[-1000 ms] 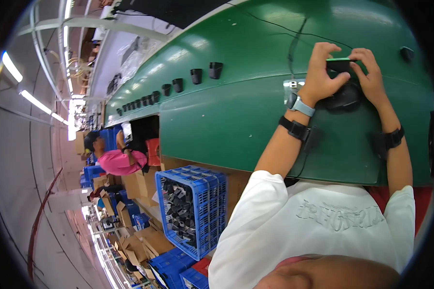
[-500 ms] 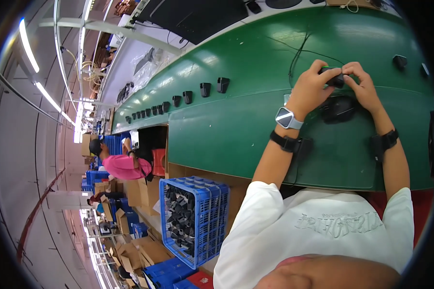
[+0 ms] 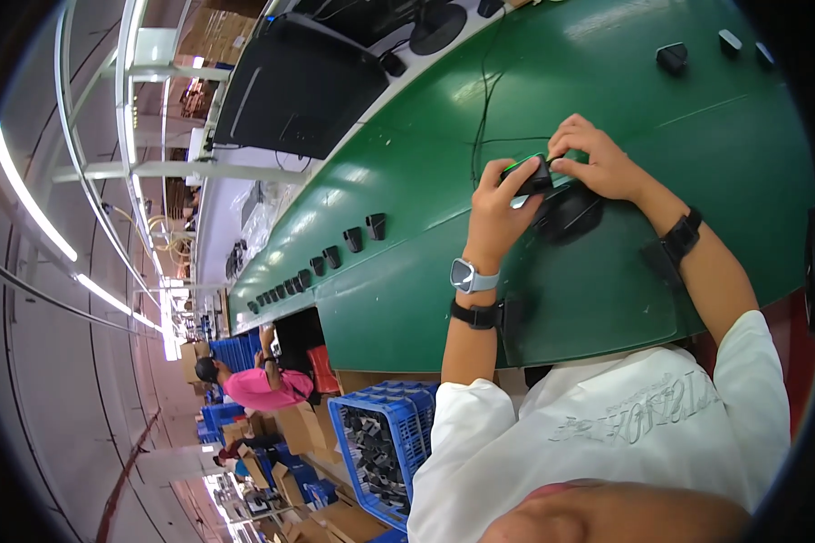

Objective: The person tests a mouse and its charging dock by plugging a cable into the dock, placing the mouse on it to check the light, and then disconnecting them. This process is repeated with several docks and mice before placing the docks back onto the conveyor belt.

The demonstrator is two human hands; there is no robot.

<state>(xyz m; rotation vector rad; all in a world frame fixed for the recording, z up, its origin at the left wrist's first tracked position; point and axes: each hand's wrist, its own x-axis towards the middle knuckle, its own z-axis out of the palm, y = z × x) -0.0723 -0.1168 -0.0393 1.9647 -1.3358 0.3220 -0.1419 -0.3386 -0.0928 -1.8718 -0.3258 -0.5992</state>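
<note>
My left hand (image 3: 498,213) is closed round a small black boxy device (image 3: 536,177) with a bright green line along its upper edge. Beside its right end, my right hand (image 3: 599,161) pinches finger and thumb together. A thin black cable (image 3: 516,140) runs across the table to those fingers; whether its tip sits inside the device is hidden. Both hands are just above the green tabletop (image 3: 407,299). Beneath them shows a dark patch (image 3: 566,215), and I cannot tell if it is an object or a reflection.
A row of black devices (image 3: 352,239) stretches along the table to the left. More small pieces (image 3: 671,58) lie at the far right. A black monitor (image 3: 303,86) stands behind. Left of me is a blue crate (image 3: 417,421) of black parts; a person in pink (image 3: 267,389) sits beyond.
The view has swung, so the table and both hands appear farther left. My right hand has drawn back from the device's top to its right end, while my left still holds it.
</note>
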